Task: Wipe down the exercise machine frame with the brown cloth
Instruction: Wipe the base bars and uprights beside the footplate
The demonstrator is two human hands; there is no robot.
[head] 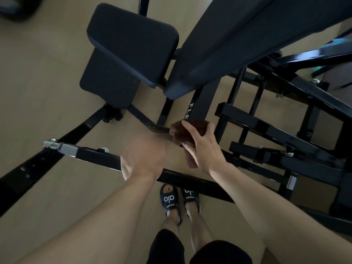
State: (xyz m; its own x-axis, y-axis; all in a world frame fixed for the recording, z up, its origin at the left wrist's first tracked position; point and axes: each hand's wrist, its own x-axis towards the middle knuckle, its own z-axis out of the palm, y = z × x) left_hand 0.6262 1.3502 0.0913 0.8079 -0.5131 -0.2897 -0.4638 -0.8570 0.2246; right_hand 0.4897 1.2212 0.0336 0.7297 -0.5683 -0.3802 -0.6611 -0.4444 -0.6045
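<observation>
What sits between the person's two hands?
In the head view, bare tan floor and a dangling corner of the brown cloth held by the right hand; left hand blurred.

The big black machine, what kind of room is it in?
Probably a gym or a home workout room. There is a padded seat on a black exercise machine frame, with a bare tan floor below. The right hand holds a brown cloth against the frame.

the brown cloth [187, 133] lay bunched and draped over the lower end of the exercise machine frame's [202, 103] lettered black bar, one dark corner hanging below it; the frame was glossy black square tubing.
</observation>
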